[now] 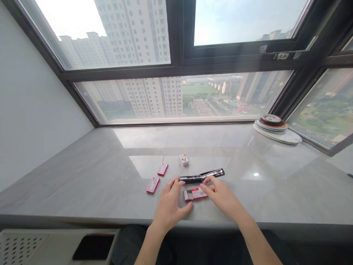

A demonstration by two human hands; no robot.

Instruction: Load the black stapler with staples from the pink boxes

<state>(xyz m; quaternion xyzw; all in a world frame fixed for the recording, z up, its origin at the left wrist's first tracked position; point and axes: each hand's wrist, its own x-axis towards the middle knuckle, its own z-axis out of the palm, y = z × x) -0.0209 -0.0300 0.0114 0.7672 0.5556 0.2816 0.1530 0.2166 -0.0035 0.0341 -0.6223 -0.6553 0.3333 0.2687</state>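
Note:
A black stapler (202, 175) lies opened out flat on the grey stone sill (82, 184). Just in front of it sits a small red and white staple box (195, 194), slid partly open. My left hand (169, 204) rests on the sill left of the box, fingers spread, fingertips near the stapler's left end and thumb beside the box. My right hand (220, 194) lies on the other side, fingers stretched out, touching the box's right end and reaching toward the stapler. Neither hand grips anything.
Two more red staple boxes (153, 185) (162, 169) lie to the left. A small white box (183, 159) stands behind the stapler. A stack of plates (274, 127) sits at the back right by the window. A perforated white panel (55, 246) is below the sill.

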